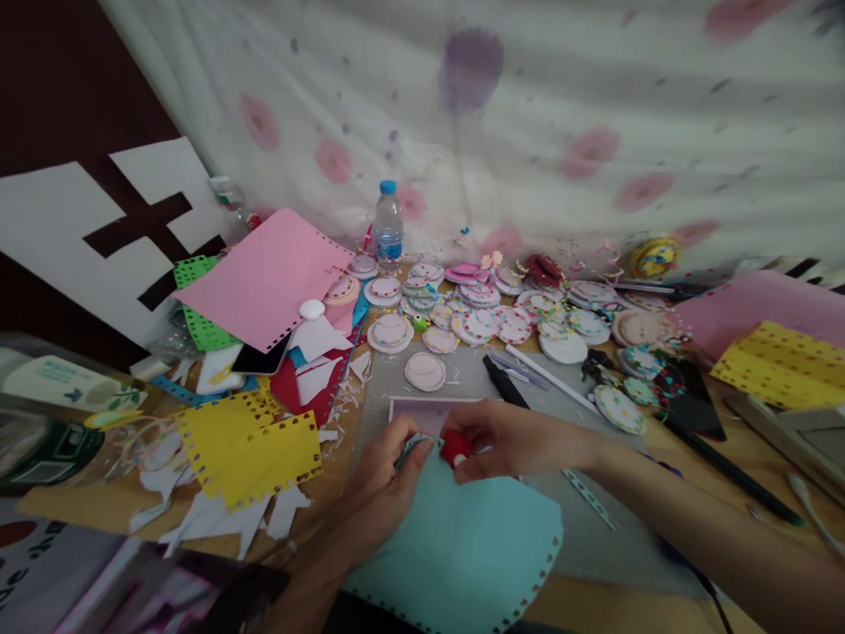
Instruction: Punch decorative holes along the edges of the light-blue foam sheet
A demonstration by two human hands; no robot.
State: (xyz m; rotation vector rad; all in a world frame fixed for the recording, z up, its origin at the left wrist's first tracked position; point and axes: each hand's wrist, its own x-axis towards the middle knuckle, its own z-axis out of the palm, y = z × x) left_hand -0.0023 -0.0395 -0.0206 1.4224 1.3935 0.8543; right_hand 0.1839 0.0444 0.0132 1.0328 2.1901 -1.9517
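Note:
A sheet of light blue paper (475, 546) with punched holes along its curved edge hangs over the table's front. My left hand (389, 471) pinches its upper edge between thumb and fingers. Beside it, my right hand (505, 438) is closed around a small red paper punch (455, 447) with a pale round spot on it. The punch sits at the paper's top edge; the fingers partly hide it. Behind both hands lies a white-rimmed tray or frame (422, 405), mostly covered by them. A round white paper disc (425, 372) rests just beyond it.
Several decorated paper discs (475, 326) crowd the back, near a water bottle (388, 224). Pink paper (270, 273), yellow punched paper (247, 445) and white scraps (217, 519) cover the left. A black marker (505, 381) and white stick (551, 374) lie on the grey mat (594, 546).

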